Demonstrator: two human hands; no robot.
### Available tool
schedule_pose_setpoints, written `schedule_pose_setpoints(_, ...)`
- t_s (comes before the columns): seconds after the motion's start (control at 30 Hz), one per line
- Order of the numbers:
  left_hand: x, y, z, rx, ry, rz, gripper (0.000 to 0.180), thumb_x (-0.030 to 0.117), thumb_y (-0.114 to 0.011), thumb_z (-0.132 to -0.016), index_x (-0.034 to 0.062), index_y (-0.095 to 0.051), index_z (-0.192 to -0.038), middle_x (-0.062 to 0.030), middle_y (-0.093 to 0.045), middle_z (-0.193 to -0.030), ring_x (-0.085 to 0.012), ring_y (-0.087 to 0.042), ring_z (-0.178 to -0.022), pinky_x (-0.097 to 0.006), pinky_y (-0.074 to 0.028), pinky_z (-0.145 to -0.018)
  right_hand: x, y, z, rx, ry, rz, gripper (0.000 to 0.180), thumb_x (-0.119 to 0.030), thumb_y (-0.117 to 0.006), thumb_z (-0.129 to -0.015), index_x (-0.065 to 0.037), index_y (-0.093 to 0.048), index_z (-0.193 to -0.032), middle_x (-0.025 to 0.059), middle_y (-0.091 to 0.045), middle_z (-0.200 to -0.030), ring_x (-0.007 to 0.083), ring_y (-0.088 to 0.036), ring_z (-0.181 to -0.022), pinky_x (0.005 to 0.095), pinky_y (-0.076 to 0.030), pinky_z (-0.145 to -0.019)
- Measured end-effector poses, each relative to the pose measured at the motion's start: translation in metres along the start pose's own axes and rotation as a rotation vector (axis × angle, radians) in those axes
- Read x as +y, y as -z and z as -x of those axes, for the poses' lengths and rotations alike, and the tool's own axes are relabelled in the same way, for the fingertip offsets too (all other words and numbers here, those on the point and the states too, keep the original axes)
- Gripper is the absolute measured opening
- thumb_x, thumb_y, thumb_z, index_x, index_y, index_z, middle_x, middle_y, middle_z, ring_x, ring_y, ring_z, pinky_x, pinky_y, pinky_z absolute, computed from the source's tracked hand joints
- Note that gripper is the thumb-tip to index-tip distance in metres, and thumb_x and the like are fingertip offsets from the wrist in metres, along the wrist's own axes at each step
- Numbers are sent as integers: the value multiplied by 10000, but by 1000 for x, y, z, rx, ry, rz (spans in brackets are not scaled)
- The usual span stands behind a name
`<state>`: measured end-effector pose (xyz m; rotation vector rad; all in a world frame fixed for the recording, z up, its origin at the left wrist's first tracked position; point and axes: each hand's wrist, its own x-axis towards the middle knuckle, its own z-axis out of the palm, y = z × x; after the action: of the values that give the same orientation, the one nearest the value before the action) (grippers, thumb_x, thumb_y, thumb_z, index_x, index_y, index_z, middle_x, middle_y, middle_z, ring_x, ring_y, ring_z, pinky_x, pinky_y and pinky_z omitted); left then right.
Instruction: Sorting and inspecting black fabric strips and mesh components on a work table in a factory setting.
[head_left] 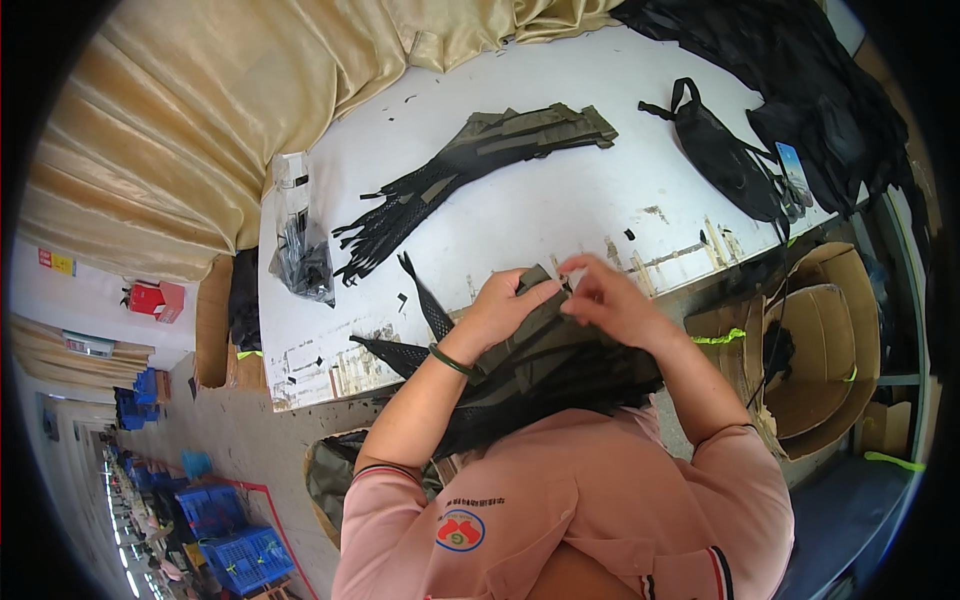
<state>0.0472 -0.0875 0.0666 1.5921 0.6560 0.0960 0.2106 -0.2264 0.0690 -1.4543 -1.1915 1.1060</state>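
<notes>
Olive-green and black mesh fabric pieces [542,338] lie over my lap and the near edge of the table. My left hand [503,308], a dark bangle on its wrist, is closed on the upper end of an olive piece, thumb on top. Right beside that end is my right hand [612,303], its fingers curled and thumb and forefinger drawn together at the fabric's edge. Whatever sits between those fingertips is too small to make out. Black mesh straps [428,300] trail from the held fabric to the left, across the table edge.
A pile of similar olive and black mesh pieces [480,150] lies mid-table. On the right are a black waist bag [728,160], a phone [790,165] and black fabric [830,110]. A clear plastic bag [300,265] lies left; an open cardboard box [850,330] stands right.
</notes>
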Motion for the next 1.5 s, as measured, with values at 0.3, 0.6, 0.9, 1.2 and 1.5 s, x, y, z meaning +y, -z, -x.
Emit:
schedule_pose_setpoints(0.3,-44,78,-52,518,-517,-860,485,203,-692,-780,25,-502,-1189,-247,-447,-1294,-406,-418,-1207,-432,-352,-1017,31,21,-16,123,-87,952,349,-266,-693,-784,-50,-580,-1034,160,-643,-964,342,-611,-935,438,-481,-779)
schedule_pose_setpoints(0.6,-63,163,-130,544,205,-1044,930,495,-668,-762,165,-189,-1487,-158,-124,-1553,-329,-65,-1441,-643,-41,-1087,116,-18,-43,337,290,993,507,-357,-632,-848,-85,-519,-1260,180,-402,-1392,331,-336,-1330,491,-223,-1113)
schedule_pose_setpoints(0.9,-104,144,-64,412,-95,-1045,872,475,-704,-762,188,-271,-1463,-152,-168,-1539,-338,-96,-1433,-639,-46,-1085,85,30,-76,643,451,566,224,-59,-645,-793,-18,-583,-1004,169,-599,-1010,371,-555,-968,409,-459,-858)
schedule_pose_setpoints(1.2,-99,102,5,473,-174,-1082,750,381,-720,-779,105,-392,-1394,-220,-231,-1498,-392,-202,-1395,-615,-128,-1084,118,63,-135,744,-125,908,309,-176,-649,-804,-76,-554,-1080,156,-575,-958,338,-594,-926,410,-497,-781)
schedule_pose_setpoints(1.5,-103,6,34,-50,-535,-849,436,64,-616,-806,49,-543,-1235,-204,-564,-1233,-345,-534,-1164,-370,-459,-946,76,68,-105,849,151,685,198,-5,-557,-773,-50,-572,-965,141,-603,-838,315,-616,-770,418,-508,-688)
